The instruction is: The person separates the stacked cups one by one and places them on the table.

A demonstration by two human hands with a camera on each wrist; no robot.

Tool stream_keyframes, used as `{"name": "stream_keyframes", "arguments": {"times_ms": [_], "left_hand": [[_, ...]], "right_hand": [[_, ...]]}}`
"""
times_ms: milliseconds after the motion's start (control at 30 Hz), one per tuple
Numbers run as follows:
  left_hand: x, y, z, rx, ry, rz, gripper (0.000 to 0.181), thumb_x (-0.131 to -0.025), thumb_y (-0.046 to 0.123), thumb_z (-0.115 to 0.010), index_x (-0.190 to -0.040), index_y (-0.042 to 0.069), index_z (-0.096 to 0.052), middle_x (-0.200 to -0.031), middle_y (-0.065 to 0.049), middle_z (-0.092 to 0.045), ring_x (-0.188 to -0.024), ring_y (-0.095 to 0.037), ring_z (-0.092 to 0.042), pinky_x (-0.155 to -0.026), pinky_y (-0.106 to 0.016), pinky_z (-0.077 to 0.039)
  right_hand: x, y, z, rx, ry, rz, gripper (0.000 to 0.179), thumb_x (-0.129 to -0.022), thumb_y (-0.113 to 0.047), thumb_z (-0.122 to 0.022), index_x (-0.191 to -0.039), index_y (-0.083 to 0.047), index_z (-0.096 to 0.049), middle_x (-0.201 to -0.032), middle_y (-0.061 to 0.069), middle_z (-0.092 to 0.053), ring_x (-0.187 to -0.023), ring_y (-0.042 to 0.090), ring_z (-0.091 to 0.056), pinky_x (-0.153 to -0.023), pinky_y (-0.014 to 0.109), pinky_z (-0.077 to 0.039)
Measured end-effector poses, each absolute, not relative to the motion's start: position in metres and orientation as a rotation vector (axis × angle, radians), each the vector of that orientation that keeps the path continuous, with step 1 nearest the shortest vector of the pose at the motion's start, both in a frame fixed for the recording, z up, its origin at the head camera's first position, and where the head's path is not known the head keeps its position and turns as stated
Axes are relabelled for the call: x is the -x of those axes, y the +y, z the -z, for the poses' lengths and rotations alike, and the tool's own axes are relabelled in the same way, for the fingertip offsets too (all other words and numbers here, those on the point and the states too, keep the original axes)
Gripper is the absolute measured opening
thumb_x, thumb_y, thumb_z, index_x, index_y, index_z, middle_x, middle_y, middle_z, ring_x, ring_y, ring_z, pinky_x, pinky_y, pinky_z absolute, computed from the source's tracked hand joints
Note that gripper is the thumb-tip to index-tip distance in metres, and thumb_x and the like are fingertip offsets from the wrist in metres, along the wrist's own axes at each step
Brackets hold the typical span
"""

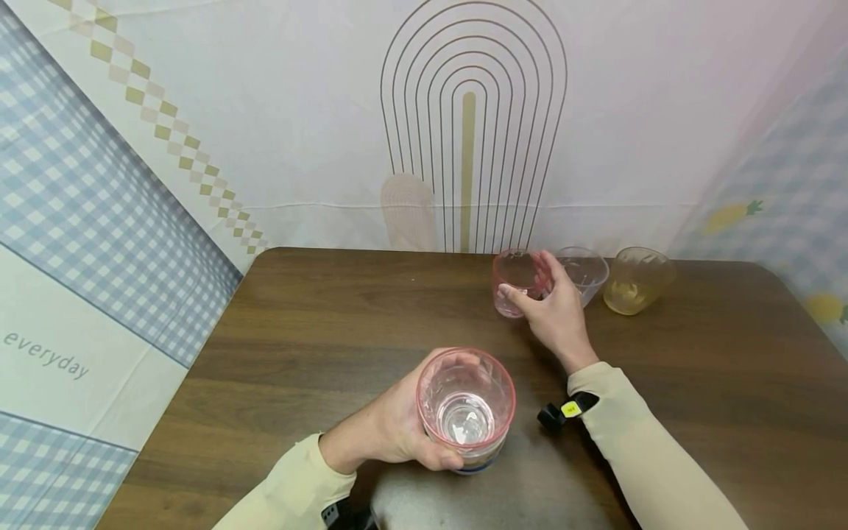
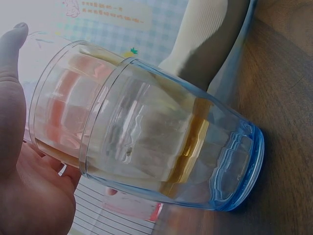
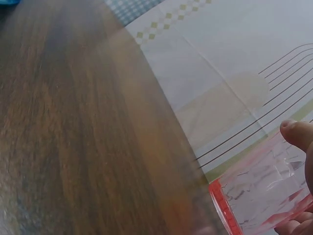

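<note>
My left hand (image 1: 400, 423) grips a stack of nested clear tumblers (image 1: 466, 419) near the table's front. The topmost has a pink rim. In the left wrist view the stack (image 2: 146, 132) lies tilted across the picture; a blue-based tumbler is outermost, with an amber band and pink showing inside. At the back of the table my right hand (image 1: 562, 316) holds a pink tumbler (image 1: 506, 298), thumb on its near side and fingers on the far right. The right wrist view shows that pink tumbler (image 3: 264, 191) partly, with its red base edge.
Just right of the right hand stand a colourless tumbler (image 1: 584, 266), partly hidden by the hand, and a yellow tumbler (image 1: 632, 291). The brown wooden table (image 1: 318, 316) ends at a patterned cloth (image 1: 318, 132) behind. Checked cloth (image 1: 99, 221) hangs at the left.
</note>
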State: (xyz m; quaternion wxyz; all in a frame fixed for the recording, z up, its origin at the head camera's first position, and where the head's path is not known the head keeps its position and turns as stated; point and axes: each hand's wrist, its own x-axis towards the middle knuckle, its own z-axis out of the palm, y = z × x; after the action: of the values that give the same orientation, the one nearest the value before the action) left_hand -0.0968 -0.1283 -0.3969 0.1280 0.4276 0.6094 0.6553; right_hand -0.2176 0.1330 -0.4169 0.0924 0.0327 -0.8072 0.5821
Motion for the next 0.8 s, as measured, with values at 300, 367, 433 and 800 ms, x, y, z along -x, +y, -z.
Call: {"name": "stream_keyframes", "arguments": {"times_ms": [300, 367, 433, 800], "left_hand": [[0.096, -0.128, 0.397, -1.227, 1.784, -1.904, 0.095, -0.068, -0.011, -0.087, -0.149, -0.01, -0.037, -0.144, -0.04, -0.049, -0.138, -0.02, -0.058, -0.124, -0.038, -0.048], [0.096, -0.128, 0.397, -1.223, 1.782, -1.906, 0.095, -0.068, -0.011, -0.087, -0.149, -0.01, -0.037, -0.144, -0.04, -0.048, -0.138, -0.019, -0.058, -0.124, -0.037, -0.048], [0.095, -0.128, 0.397, -1.219, 1.782, -1.905, 0.095, -0.068, -0.011, -0.087, -0.149, -0.01, -0.037, -0.144, -0.04, -0.048, -0.138, -0.019, -0.058, -0.124, -0.037, -0.048], [0.096, -0.127, 0.396, -1.216, 1.77, -1.924, 0.095, -0.067, -0.011, -0.087, -0.147, -0.01, -0.039, -0.143, -0.038, -0.049, -0.137, -0.019, -0.058, -0.124, -0.037, -0.048]], "right_hand": [[0.221, 0.128, 0.424, -0.114, -2.41, -1.627, 0.096, -0.092, -0.013, -0.087, -0.166, 0.005, -0.029, -0.169, 0.025, -0.042, -0.158, 0.041, -0.041, -0.132, 0.053, -0.035], [0.222, 0.126, 0.427, -0.104, -2.4, -1.651, 0.097, -0.092, -0.012, -0.087, -0.166, 0.005, -0.029, -0.17, 0.026, -0.041, -0.159, 0.039, -0.039, -0.132, 0.051, -0.035], [0.222, 0.125, 0.429, -0.085, -2.388, -1.683, 0.097, -0.092, -0.012, -0.087, -0.167, 0.005, -0.028, -0.17, 0.026, -0.039, -0.16, 0.037, -0.038, -0.133, 0.049, -0.034], [0.222, 0.119, 0.436, 0.038, -2.422, -1.577, 0.092, -0.093, -0.026, -0.088, -0.164, 0.001, -0.036, -0.165, 0.024, -0.048, -0.151, 0.038, -0.049, -0.128, 0.052, -0.041]]}}
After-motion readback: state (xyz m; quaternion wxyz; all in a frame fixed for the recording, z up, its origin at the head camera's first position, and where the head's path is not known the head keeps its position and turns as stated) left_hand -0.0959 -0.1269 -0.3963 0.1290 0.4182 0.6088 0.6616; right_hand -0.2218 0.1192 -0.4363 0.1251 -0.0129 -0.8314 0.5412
